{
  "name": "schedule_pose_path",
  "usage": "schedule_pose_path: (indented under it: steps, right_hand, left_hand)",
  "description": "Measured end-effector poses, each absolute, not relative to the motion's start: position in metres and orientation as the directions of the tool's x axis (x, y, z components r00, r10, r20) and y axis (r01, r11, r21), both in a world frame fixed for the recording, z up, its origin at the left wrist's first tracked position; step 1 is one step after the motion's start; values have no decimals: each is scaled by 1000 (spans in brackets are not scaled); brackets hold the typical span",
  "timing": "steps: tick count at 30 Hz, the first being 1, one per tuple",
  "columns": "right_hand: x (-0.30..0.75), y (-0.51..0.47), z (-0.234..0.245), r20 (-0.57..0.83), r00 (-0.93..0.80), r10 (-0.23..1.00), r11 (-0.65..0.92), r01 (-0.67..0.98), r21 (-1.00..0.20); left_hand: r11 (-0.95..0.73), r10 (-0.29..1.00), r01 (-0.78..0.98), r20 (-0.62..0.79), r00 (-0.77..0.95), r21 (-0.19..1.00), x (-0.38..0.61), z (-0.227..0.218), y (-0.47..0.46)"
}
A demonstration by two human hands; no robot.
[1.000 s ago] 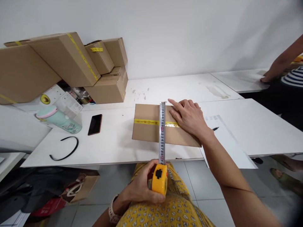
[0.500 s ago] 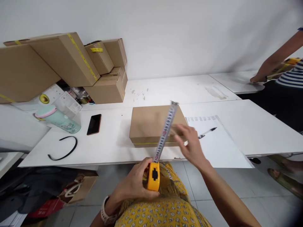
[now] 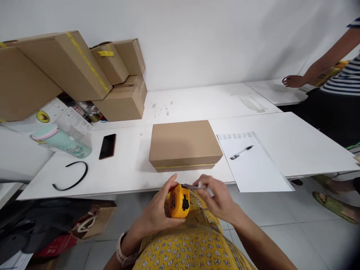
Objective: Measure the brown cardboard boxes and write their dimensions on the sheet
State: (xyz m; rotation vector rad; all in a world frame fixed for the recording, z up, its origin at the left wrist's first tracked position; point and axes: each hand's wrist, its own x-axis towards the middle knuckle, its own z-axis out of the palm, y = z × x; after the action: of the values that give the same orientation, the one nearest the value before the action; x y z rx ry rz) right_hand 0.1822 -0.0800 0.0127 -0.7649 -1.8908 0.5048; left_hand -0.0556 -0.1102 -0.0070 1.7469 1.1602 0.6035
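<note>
Just off the front edge of the bench (image 3: 123,176), your left hand (image 3: 153,212) grips a yellow tape measure (image 3: 176,203); your right hand (image 3: 221,198) pinches its blade (image 3: 191,186), which could snap back if it slips.

- tape measure (image 3: 179,200), 6 o'clock: super bright orangey yellow, black switch (image 3: 185,204)
- box (image 3: 184,142), middle of the dial: plain brown, thin yellow line up front
- box pile (image 3: 87,71), 10 o'clock: brown too, yellow tape (image 3: 87,62)
- bottle (image 3: 66,142), 9 o'clock: minty green, pink ring (image 3: 46,134)
- clothing (image 3: 182,249), 6 o'clock: mustard, lil white flowers everywhere
- co-worker's top (image 3: 343,80), 2-3 o'clock: navy/white stripes
</note>
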Motion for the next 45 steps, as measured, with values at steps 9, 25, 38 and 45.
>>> schedule_pose_path:
  steps: [9,25,38,45]
  right_hand:
    - [292,-13,-45,426,552,717,-150,718,-679]
    - [368,54,-94,-37,241,970,-242,933,-266]
    - [426,39,-105,408,531,743,-411,842,-348]
    - [447,42,-106,184,704,686,-553,669,-497]
  left_hand:
    - [-167,986,510,141,89,844,-117,-6,-108]
    - [303,907,906,204,-369,294,-159,-75,-14]
    - [214,889,921,325,-322,326,-152,-101,-14]
    - [180,887,919,346,-306,351,-152,-104,-14]
